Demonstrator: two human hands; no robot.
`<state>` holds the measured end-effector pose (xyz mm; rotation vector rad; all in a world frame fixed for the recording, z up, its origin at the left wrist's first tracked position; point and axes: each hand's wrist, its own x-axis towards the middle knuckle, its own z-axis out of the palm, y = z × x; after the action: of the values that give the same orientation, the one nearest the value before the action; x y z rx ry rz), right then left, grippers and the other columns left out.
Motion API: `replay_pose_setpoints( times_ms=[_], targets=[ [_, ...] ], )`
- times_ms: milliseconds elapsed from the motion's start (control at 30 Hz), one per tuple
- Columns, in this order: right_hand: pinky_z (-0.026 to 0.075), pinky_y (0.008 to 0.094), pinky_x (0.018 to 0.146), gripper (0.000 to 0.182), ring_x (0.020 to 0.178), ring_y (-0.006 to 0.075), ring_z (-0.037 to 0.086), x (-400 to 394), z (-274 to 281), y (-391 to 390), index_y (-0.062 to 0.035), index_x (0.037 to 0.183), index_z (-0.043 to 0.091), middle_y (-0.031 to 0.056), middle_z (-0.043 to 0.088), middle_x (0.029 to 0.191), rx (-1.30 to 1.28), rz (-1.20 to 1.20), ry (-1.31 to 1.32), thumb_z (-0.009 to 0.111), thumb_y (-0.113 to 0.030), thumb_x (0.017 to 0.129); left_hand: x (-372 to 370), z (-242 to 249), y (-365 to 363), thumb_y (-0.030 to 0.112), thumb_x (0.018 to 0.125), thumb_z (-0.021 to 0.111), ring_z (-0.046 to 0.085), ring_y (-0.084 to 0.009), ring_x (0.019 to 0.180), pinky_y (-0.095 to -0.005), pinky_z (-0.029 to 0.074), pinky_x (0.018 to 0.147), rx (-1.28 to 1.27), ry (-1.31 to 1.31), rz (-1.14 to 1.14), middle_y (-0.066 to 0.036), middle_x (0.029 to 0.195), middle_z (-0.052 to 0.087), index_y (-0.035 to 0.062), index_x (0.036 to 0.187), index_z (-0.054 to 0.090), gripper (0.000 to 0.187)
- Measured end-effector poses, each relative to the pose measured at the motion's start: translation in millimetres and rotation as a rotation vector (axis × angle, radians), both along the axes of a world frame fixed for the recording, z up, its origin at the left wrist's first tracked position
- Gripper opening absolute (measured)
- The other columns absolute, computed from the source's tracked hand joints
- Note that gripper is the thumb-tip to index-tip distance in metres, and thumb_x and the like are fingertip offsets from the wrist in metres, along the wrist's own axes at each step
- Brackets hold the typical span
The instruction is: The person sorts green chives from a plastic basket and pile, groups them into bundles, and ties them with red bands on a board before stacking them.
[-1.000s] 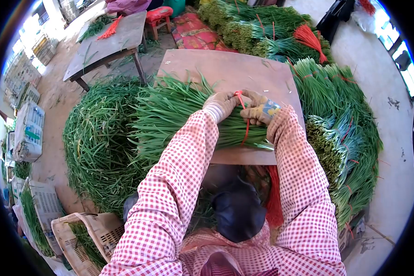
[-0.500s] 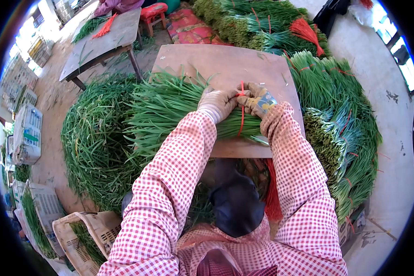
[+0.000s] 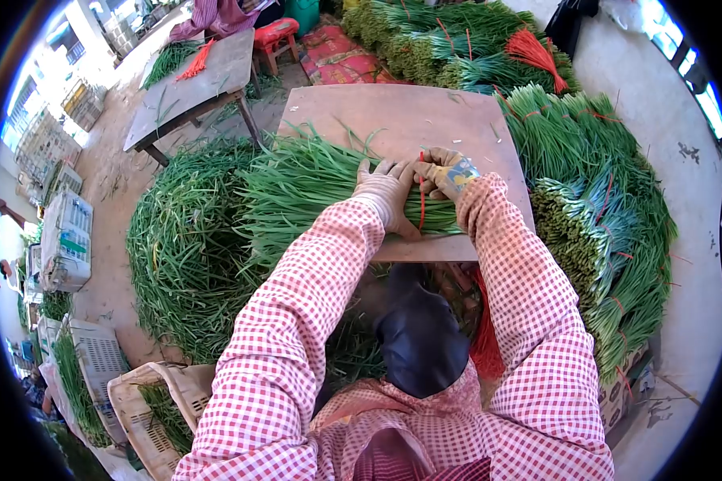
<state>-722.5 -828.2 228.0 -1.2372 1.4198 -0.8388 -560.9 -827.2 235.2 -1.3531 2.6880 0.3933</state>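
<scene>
A bundle of long green stalks [image 3: 305, 188] lies across the brown board [image 3: 393, 112], its leafy ends to the left. Around its right part runs a red tie [image 3: 422, 200]. My left hand [image 3: 387, 192], gloved, lies on the bundle just left of the tie, fingers spread. With gloved fingers pinched together, my right hand [image 3: 445, 172] holds the upper end of the red tie at the bundle's far side.
Loose greens [image 3: 188, 248] are heaped left of the board. Tied bundles [image 3: 602, 200] are stacked at the right and back. A second table [image 3: 192, 88] stands back left, a person [image 3: 221, 20] behind it. A beige basket [image 3: 156, 409] sits front left.
My left hand has let go near the tie's knot and now lies flatter on the bundle, fingers spread. My right hand stays at the tie. The whole view has shifted slightly.
</scene>
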Motion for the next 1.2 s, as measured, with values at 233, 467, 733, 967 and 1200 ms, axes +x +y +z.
replay_pose_setpoints(
  times_ms=[233,467,733,967,1200],
  targets=[
    [0.048,0.0389,0.064,0.017,0.074,0.0324,0.06,32.4,-26.3,101.4,-0.0073,0.084,0.067,0.0131,0.061,0.077,-0.947,0.004,0.33,0.076,-0.013,0.072,-7.7,-12.5,-3.1,0.059,0.052,0.081,0.017,-0.0286,0.144,-0.0581,0.017,0.112,-0.03,-0.009,0.154,-0.01,0.155,0.022,0.014,0.149,0.023,0.122],
    [0.05,0.0301,0.063,0.01,0.071,0.02,0.059,21.0,5.0,94.8,-0.0062,0.097,0.058,0.0068,0.06,0.081,-0.577,-0.037,-0.054,0.062,-0.01,0.089,-11.3,-2.3,-9.3,0.059,0.053,0.082,0.023,-0.0279,0.142,-0.0589,0.019,0.111,0.03,-0.074,0.148,-0.009,0.154,0.025,0.0152,0.148,0.024,0.12],
    [0.028,0.0195,0.04,0.008,0.047,0.0061,0.038,42.6,27.8,59.2,-0.0089,0.095,0.052,-0.0039,0.042,0.061,0.069,-0.468,-0.916,0.056,-0.015,0.094,-15.4,-1.1,-5.9,0.06,0.061,0.076,0.022,-0.0264,0.143,-0.0604,0.018,0.111,0.036,-0.104,0.115,-0.007,0.156,0.023,0.014,0.151,0.02,0.116],
    [0.03,0.0214,0.045,0.006,0.053,0.0051,0.04,38.7,-78.4,164.5,-0.009,0.093,0.055,-0.0055,0.043,0.066,-0.077,-0.2,-0.52,0.055,-0.015,0.094,-21.3,-0.2,-12.9,0.04,0.067,0.074,0.021,-0.027,0.144,-0.0642,0.015,0.111,0.082,-0.084,0.125,-0.005,0.157,0.022,0.0173,0.15,0.019,0.102],
    [0.039,0.0233,0.051,0.008,0.058,0.006,0.048,36.9,0.3,142.7,-0.008,0.093,0.057,-0.0037,0.05,0.067,-0.184,0.217,-0.273,0.056,-0.016,0.092,-8.2,12.1,-14.7,0.041,0.055,0.083,0.031,-0.0272,0.14,-0.0596,0.02,0.112,0.081,-0.052,0.082,-0.01,0.148,0.038,0.0147,0.146,0.029,0.109]
  ],
)
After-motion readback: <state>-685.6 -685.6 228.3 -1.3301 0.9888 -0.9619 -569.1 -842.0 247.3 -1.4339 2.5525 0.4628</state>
